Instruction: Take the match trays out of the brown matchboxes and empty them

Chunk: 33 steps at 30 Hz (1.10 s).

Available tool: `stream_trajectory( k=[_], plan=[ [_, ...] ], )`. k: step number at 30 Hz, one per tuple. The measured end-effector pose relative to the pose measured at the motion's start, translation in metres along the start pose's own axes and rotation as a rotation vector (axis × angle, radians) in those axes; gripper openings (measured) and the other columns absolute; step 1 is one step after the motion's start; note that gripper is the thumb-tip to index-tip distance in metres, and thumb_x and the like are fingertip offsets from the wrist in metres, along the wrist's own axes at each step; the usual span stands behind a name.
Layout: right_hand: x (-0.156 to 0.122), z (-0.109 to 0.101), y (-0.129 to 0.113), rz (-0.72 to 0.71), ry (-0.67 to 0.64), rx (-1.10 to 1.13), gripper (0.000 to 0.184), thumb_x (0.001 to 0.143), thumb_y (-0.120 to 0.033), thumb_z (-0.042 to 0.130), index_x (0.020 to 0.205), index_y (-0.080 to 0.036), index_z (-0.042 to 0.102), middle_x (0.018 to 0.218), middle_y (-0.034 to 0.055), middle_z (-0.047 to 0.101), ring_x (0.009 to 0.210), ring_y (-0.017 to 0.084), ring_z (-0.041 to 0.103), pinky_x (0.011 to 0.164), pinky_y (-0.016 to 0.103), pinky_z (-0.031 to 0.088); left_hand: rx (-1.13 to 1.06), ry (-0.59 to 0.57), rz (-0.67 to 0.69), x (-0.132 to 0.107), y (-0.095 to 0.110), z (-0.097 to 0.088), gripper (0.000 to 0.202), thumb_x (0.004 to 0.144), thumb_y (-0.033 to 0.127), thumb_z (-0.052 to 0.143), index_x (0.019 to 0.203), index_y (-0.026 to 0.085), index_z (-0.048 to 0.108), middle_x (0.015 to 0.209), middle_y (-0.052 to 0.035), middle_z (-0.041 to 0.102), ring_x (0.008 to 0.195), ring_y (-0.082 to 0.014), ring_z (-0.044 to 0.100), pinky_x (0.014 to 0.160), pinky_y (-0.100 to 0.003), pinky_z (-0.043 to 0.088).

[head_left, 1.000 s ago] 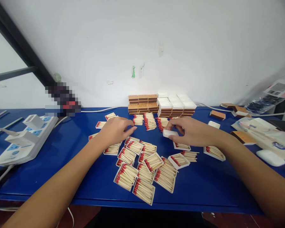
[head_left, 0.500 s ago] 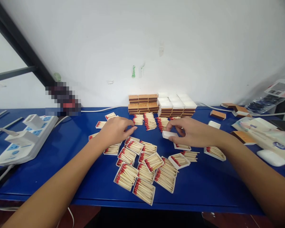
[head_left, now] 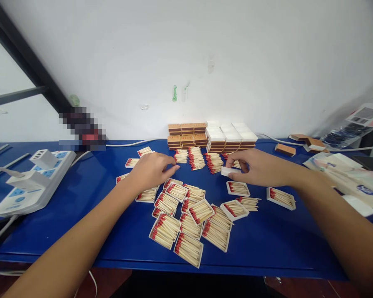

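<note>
My right hand [head_left: 261,167] pinches a small white matchbox tray [head_left: 228,171] just above the blue table [head_left: 81,207], in front of loose piles of red-tipped matches [head_left: 195,159]. My left hand [head_left: 152,167] rests with its fingers curled together beside the left pile; whether it holds matches I cannot tell. Several filled white trays of matches [head_left: 189,221] lie scattered in front of both hands. Stacks of brown matchbox sleeves [head_left: 186,135] and white-topped boxes [head_left: 231,138] stand against the wall.
A white power strip with a charger [head_left: 31,182] sits at the left. Loose brown sleeves [head_left: 284,150], plastic packets [head_left: 351,174] and a white object [head_left: 354,205] lie at the right. A white cable [head_left: 130,144] runs along the wall.
My right hand has carried the white tray to the right and a little farther back, uncovering the filled tray beneath it. My left hand has stayed in place.
</note>
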State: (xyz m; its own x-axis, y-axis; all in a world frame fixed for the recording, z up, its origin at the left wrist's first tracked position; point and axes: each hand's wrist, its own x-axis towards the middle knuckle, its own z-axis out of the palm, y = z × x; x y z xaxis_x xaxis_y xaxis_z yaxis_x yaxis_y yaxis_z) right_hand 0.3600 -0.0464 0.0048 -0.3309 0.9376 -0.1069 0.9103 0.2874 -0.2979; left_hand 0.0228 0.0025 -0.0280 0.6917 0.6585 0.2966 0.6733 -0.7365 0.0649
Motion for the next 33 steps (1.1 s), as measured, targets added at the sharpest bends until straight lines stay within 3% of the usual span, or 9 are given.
stream_trajectory(
  k=[28,33],
  plan=[
    [-0.005,-0.004,-0.0038,-0.028,-0.032,0.095,0.034,0.084,-0.054,0.067,0.101,-0.025,0.073,0.072,0.0022,0.067,0.065,0.021,0.061,0.062,0.035,0.044,0.01,0.007,0.008,0.0005,0.0008,-0.0012,0.034,0.105,0.038,0.055,0.098,0.018,0.082,0.072,-0.0048,0.074,0.063,-0.0177,0.063,0.058,-0.032,0.035],
    [-0.0043,0.0002,-0.0054,-0.096,-0.093,0.142,0.034,0.088,-0.056,0.067,0.104,-0.027,0.075,0.085,0.004,0.071,0.071,0.022,0.063,0.064,0.035,0.046,0.005,0.005,0.009,0.0004,0.0015,-0.0009,0.034,0.104,0.038,0.055,0.098,0.018,0.082,0.071,-0.005,0.074,0.062,-0.0175,0.063,0.058,-0.032,0.035]
  ],
)
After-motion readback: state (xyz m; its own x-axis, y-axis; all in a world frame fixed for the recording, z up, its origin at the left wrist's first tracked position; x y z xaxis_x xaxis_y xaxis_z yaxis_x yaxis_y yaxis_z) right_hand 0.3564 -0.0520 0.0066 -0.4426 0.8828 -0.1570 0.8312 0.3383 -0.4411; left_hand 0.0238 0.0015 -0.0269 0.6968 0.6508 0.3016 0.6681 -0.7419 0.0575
